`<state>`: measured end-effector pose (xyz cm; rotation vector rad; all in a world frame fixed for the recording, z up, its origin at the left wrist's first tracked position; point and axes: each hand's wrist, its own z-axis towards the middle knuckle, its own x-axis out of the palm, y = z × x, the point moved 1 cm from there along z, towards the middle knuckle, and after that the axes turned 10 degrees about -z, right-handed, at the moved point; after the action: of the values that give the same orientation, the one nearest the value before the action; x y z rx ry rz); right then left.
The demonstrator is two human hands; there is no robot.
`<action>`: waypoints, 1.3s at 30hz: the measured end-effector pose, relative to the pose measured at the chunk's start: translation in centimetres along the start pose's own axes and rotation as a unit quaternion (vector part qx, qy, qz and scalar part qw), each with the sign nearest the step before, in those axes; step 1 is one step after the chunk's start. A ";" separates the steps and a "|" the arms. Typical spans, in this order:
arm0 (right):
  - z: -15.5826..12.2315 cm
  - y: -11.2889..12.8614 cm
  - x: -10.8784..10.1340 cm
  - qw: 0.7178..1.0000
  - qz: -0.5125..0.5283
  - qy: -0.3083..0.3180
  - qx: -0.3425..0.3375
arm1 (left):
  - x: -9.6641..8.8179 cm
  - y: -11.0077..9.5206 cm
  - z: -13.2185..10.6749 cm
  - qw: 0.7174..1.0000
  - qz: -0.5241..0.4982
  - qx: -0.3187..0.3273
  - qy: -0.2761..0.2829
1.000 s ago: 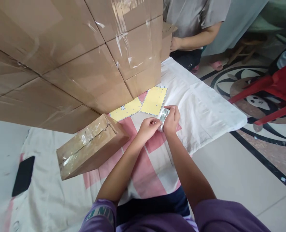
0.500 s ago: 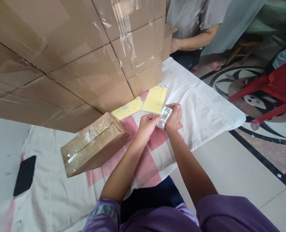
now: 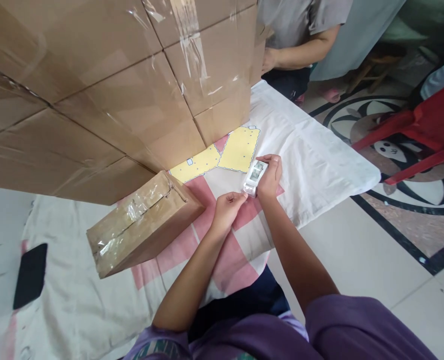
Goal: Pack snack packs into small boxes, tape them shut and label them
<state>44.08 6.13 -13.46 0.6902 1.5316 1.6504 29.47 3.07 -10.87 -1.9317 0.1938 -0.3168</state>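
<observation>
Clamping the white packet in the right grip over the desk, presumably to steady it. Pinching the left grip together by the packet's near corner, perhaps for precision; can't tell if touching.

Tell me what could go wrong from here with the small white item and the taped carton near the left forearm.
The right hand grips the small white item along one side, so it might slip if that grip loosens; whether the left hand at its near end supports it is unclear.

The left forearm reaches past the taped carton, so a sideways swing could bump it.
</observation>
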 end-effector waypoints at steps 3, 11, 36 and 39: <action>0.0 -0.1 0.0 1.000 -0.013 0.003 -0.001 | -0.3 0.3 0.2 1.000 0.011 0.008 0.007; 0.0 0.0 -0.1 1.000 -0.015 0.007 -0.002 | -0.1 2.3 0.3 0.992 0.091 0.081 -0.023; -8.8 9.9 -3.4 0.875 -0.061 0.292 -0.381 | -8.4 -1.9 -11.7 0.948 0.005 0.303 -0.100; -11.2 11.9 -3.1 0.832 -0.026 0.438 -0.341 | -9.4 -2.3 -13.0 0.943 0.009 0.316 -0.105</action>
<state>34.67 -2.65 -2.83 -0.5825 1.2929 2.4263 16.49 -4.96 -5.41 -1.3115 -0.0343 -0.1320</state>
